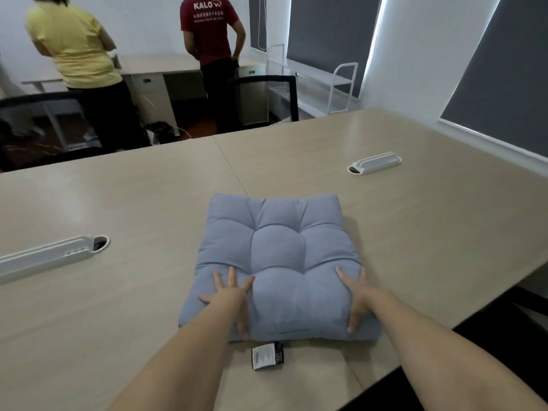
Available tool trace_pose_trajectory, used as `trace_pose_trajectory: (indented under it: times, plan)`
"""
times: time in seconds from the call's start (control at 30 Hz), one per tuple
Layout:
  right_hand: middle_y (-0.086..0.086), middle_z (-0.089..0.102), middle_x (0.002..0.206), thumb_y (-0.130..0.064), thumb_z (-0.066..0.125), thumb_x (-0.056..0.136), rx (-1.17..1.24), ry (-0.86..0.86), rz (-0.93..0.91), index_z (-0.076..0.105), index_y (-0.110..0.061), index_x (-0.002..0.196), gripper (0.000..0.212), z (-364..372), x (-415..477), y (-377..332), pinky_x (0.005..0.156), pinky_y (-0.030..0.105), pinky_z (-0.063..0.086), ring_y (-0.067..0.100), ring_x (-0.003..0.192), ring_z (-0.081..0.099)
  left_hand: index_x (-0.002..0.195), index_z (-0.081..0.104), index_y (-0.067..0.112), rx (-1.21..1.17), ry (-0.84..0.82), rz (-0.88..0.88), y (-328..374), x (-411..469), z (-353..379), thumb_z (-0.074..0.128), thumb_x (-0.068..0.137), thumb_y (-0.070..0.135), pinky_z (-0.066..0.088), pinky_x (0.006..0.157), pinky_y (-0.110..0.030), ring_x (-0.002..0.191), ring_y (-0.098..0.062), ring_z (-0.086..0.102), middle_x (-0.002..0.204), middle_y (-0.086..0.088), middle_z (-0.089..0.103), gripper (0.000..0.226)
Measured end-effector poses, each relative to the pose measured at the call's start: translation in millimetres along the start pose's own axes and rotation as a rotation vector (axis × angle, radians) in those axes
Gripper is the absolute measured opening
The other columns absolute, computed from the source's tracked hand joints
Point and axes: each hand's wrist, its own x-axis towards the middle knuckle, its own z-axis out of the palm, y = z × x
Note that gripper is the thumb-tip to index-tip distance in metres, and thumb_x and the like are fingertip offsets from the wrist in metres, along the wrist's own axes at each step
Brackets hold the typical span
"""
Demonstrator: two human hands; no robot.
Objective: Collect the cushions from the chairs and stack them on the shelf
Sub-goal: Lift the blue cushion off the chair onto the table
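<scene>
A light blue tufted cushion (278,262) lies flat on a beige table (148,209), with a small label tag (267,355) sticking out of its near edge. My left hand (231,295) rests on the cushion's near left part, fingers spread, thumb down the front edge. My right hand (357,298) presses the near right side, fingers spread, thumb curled over the front edge. Both hands touch the cushion; neither lifts it off the table.
Two white cable trays (53,256) (375,163) are set into the tabletop. Beyond the table stand two black mesh chairs (267,99) (44,126), two persons with backs turned, a desk (160,66) and a white frame rack (341,84) by the window.
</scene>
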Motion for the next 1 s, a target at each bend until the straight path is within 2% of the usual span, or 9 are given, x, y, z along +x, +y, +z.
trace_pose_trajectory:
  times: [0.17, 0.27, 0.37, 0.43, 0.5, 0.63, 0.77, 0.9, 1.0]
  plan:
    - [0.023, -0.039, 0.148, -0.029, 0.083, 0.069, -0.002, 0.056, 0.008, -0.028, -0.036, 0.144, 0.135, -20.5, 30.3, -15.2, 0.115, 0.040, 0.029, 0.042, 0.146, 0.011, 0.145, -0.019, 0.049, -0.040, 0.006, -0.023, 2.6, 22.2, -21.2, 0.085, 0.066, 0.037, 0.011, 0.103, -0.078, 0.141, -0.040, -0.032, 0.152, 0.000, -0.041, 0.131]
    - [0.027, -0.027, 0.152, -0.031, 0.077, 0.076, 0.040, 0.138, 0.062, -0.025, -0.034, 0.147, 0.124, -34.9, 54.7, -25.5, 0.116, 0.044, 0.027, 0.045, 0.144, 0.015, 0.148, -0.013, 0.045, -0.074, 0.107, -0.004, -0.5, 43.5, -36.3, 0.079, 0.074, 0.035, 0.011, 0.105, -0.075, 0.143, -0.039, -0.029, 0.156, 0.000, -0.035, 0.119]
    - [0.028, 0.003, 0.156, -0.025, 0.053, 0.095, 0.236, 0.344, 0.153, -0.005, -0.020, 0.153, 0.082, -44.1, 81.9, -38.4, 0.112, 0.044, 0.033, 0.043, 0.138, 0.031, 0.153, -0.004, 0.034, -0.146, 0.308, 0.021, -4.5, 68.8, -44.3, 0.063, 0.089, 0.026, 0.010, 0.111, -0.067, 0.148, -0.033, -0.019, 0.161, -0.001, -0.020, 0.093]
    - [0.029, 0.032, 0.147, -0.017, 0.046, 0.098, 0.282, 0.519, 0.160, 0.019, -0.002, 0.146, 0.057, -47.5, 96.8, -46.1, 0.103, 0.039, 0.039, 0.037, 0.130, 0.044, 0.154, 0.000, 0.024, -0.195, 0.470, -0.001, -4.2, 81.0, -44.3, 0.042, 0.099, 0.017, 0.013, 0.116, -0.059, 0.150, -0.029, -0.009, 0.163, -0.004, -0.011, 0.070]
    - [0.027, 0.046, 0.138, -0.008, 0.039, 0.099, 0.315, 0.602, 0.131, 0.035, 0.004, 0.137, 0.040, -50.4, 105.4, -50.6, 0.099, 0.037, 0.041, 0.035, 0.125, 0.050, 0.154, 0.001, 0.015, -0.237, 0.557, -0.022, -2.6, 88.9, -42.6, 0.029, 0.101, 0.010, 0.018, 0.117, -0.052, 0.150, -0.030, -0.004, 0.163, -0.008, -0.006, 0.060]
    - [0.023, 0.052, 0.134, -0.003, 0.045, 0.092, 0.439, 0.581, 0.111, 0.045, -0.001, 0.133, 0.041, -58.5, 91.7, -45.6, 0.098, 0.034, 0.043, 0.036, 0.123, 0.051, 0.151, 0.008, 0.008, -0.241, 0.468, -0.009, -2.3, 86.4, -50.6, 0.039, 0.094, 0.005, 0.023, 0.115, -0.048, 0.148, -0.036, -0.001, 0.159, -0.018, -0.003, 0.065]
    - [0.024, 0.057, 0.132, -0.010, 0.057, 0.090, 0.539, 0.542, 0.121, 0.057, 0.000, 0.127, 0.039, -59.2, 60.6, -14.1, 0.099, 0.036, 0.045, 0.037, 0.123, 0.053, 0.135, 0.034, 0.007, -0.240, 0.419, 0.047, 1.7, 70.4, -67.6, 0.044, 0.091, 0.009, 0.037, 0.104, -0.045, 0.135, -0.035, 0.033, 0.143, -0.017, 0.033, 0.045]
    - [0.022, 0.059, 0.129, -0.011, 0.055, 0.089, 0.596, 0.545, 0.180, 0.061, -0.002, 0.123, 0.036, -56.4, 16.9, 32.1, 0.100, 0.033, 0.044, 0.034, 0.121, 0.055, 0.132, 0.039, 0.007, -0.205, 0.401, 0.199, 34.4, 45.5, -79.1, 0.045, 0.090, 0.009, 0.042, 0.102, -0.043, 0.124, -0.036, 0.045, 0.135, -0.019, 0.042, 0.042]
    - [0.018, 0.065, 0.120, -0.013, 0.058, 0.087, 0.657, 0.553, 0.210, 0.061, -0.006, 0.125, 0.039, -52.7, -19.2, 80.0, 0.084, 0.033, 0.051, 0.029, 0.105, 0.062, 0.139, 0.037, 0.008, -0.154, 0.392, 0.327, 79.3, 19.0, -86.8, 0.045, 0.092, 0.012, 0.041, 0.106, -0.041, 0.129, -0.035, 0.044, 0.140, -0.019, 0.041, 0.048]
